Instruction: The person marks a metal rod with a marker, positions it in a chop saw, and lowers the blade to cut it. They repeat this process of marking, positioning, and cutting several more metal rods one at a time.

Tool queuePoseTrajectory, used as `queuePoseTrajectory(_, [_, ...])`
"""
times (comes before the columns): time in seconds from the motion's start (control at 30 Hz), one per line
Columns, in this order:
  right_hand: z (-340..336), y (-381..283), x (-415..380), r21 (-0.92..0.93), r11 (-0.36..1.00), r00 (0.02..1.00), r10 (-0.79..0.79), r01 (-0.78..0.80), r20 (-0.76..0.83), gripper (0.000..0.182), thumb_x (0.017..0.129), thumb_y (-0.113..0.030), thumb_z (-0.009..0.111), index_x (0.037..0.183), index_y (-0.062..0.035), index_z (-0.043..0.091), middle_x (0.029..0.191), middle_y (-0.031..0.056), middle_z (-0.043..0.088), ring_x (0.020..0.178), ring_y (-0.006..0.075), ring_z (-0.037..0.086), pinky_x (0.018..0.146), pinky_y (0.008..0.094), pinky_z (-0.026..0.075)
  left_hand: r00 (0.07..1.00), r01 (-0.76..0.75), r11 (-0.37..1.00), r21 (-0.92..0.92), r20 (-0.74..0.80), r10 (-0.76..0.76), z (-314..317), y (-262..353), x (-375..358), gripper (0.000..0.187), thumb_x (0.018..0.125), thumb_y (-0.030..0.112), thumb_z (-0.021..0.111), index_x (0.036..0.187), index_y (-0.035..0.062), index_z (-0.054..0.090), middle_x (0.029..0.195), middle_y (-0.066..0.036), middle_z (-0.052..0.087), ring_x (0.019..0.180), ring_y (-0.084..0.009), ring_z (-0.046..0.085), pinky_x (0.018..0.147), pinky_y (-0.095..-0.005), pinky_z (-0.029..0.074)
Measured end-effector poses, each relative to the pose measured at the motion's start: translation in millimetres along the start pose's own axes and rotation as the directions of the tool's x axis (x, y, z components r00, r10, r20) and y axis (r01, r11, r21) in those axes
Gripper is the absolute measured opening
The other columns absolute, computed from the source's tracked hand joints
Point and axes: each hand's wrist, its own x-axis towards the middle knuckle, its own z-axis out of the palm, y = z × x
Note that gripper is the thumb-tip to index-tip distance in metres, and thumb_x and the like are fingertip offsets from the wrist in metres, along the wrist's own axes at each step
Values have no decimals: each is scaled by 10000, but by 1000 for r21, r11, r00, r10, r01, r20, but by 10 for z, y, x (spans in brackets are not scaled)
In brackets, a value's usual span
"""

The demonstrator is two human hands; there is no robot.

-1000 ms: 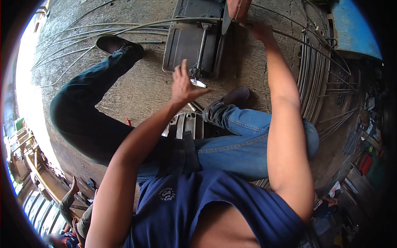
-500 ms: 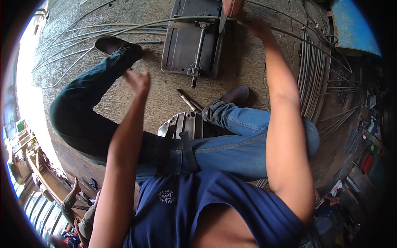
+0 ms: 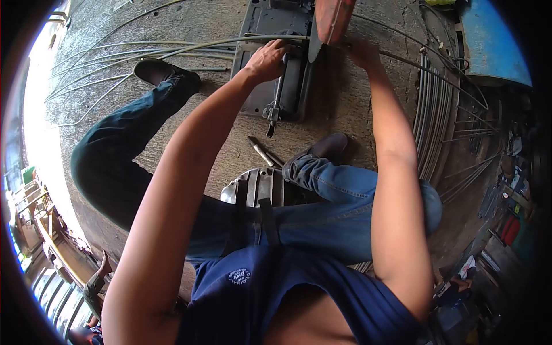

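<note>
A cut-off saw with a dark metal base [image 3: 253, 95] stands on the floor, its orange guard [image 3: 334, 20] over a blade [image 3: 314, 47]. My left hand [image 3: 267, 60] lies over the clamp part of the base, fingers closed round something I cannot make out, just below a long thin rod [image 3: 224, 42]. The clamp's screw [image 3: 279, 86] runs down from that hand. To the right of the guard, my right hand [image 3: 362, 54] is near the rod; its fingers are dark and blurred, and their grip cannot be made out.
Several loose rods [image 3: 138, 50] lie at the left, and a bundle of rods [image 3: 434, 109] at the right. A marker-like tool [image 3: 261, 152] is on the floor by my foot. A blue sheet [image 3: 497, 40] is at the upper right. Part of another person [image 3: 95, 287] shows lower left.
My left hand has moved up and right from the open floor onto the clamp area. The saw base appears slightly lower in view. My right hand has stayed near the rod.
</note>
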Motion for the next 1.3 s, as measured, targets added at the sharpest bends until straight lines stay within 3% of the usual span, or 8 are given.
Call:
queuePoseTrajectory(0.23, [-132, -98, -74, 4, 1000, 999, -1, 0, 44, 617, 815, -740, 451, 1121, -256, 681, 1073, 155, 668, 1064, 357, 610, 885, 507, 477, 995, 36, 992, 121, 84, -46, 93, -27, 115, 482, 747, 93, 565, 1228, 62, 564, 1230, -116, 521, 1230, -282, 451, 996, -433, 418])
queuePoseTrajectory(0.63, [1, -23, -24, -27, 1000, 1000, 13, -13, -3, 628, 807, -755, 443, 1098, -258, 696, 1051, 152, 675, 1032, 351, 628, 857, 507, 488, 950, 135, 979, 152, 260, -171, 0, 4, 172, 531, 700, 134, 611, 1224, 63, 560, 1255, -102, 485, 1264, -303, 400, 1040, -476, 382])
queuePoseTrajectory(0.83, [-31, -37, -63, 19, 1000, 1000, -6, 6, 12, 614, 820, -737, 450, 1062, -237, 712, 998, 158, 684, 993, 353, 642, 835, 505, 496, 972, 117, 974, 192, 181, -152, 6, 13, 129, 588, 652, 145, 653, 1228, 95, 551, 1255, -86, 521, 1223, -296, 436, 1044, -444, 376])
queuePoseTrajectory(1.0, [-30, -63, -75, -49, 999, 1000, 5, -6, -24, 606, 828, -727, 448, 1062, -234, 711, 978, 151, 689, 969, 349, 651, 823, 511, 496, 999, 44, 999, -19, 29, -43, -214, -135, 141, 491, 728, 92, 626, 1214, 81, 561, 1191, -156, 557, 1110, -320, 526, 996, -389, 428])
queuePoseTrajectory(1.1, [-77, -137, -123, -63, 997, 999, 41, -41, 4, 593, 834, -721, 445, 1056, -238, 710, 983, 143, 690, 972, 339, 653, 819, 531, 487, 960, 218, 976, 31, -185, -209, -472, -471, 35, 425, 799, 132, 633, 1206, 37, 553, 1199, -176, 553, 1134, -341, 526, 960, -410, 448])
queuePoseTrajectory(1.17, [-105, -190, -136, -48, 998, 999, 43, -42, 22, 588, 837, -720, 443, 1052, -242, 709, 985, 138, 691, 973, 334, 653, 819, 542, 480, 952, 296, 945, 138, -121, -281, -542, -919, -86, 446, 813, 226, 677, 1198, 38, 555, 1217, -180, 546, 1160, -348, 512, 964, -419, 447])
queuePoseTrajectory(1.2, [-79, -188, -158, -119, 993, 1000, 9, -10, -3, 568, 845, -703, 447, 1057, -243, 703, 971, 135, 692, 960, 332, 656, 808, 547, 478, 942, 324, 922, 212, 21, -336, -649, -1043, -138, 496, 810, 323, 706, 1199, 53, 560, 1233, -176, 544, 1157, -348, 520, 952, -417, 455])
queuePoseTrajectory(1.3, [-17, -113, -171, -153, 988, 997, -46, 36, -60, 514, 866, -654, 464, 1049, -232, 694, 944, 126, 694, 926, 331, 662, 794, 556, 472, 910, 255, 941, 223, 274, -312, -729, -1414, -306, 398, 823, 327, 698, 1124, 91, 590, 989, -144, 662, 968, -352, 626, 812, -444, 504])
